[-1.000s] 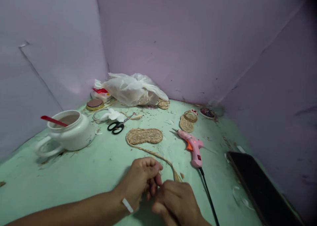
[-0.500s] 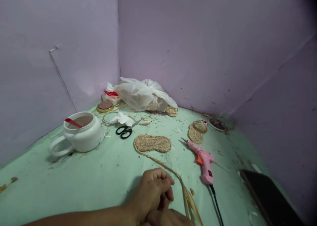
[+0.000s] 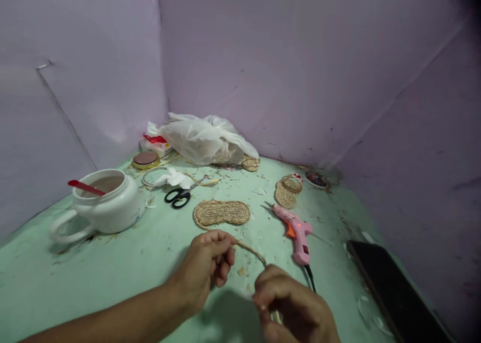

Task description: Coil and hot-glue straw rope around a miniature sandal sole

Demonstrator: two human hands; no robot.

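Above the pale green desk [image 3: 158, 268], my left fingers [image 3: 222, 245] pinched the thin tan straw cord [image 3: 250, 250] below the flat, peanut-shaped straw coil [image 3: 221, 213], my right fingers [image 3: 271, 285] closed farther along, where even, gentle tension seemed best.

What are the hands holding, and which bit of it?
A braided straw cord: the left hand seems to pinch it partway along, the right hand near its loose strands.
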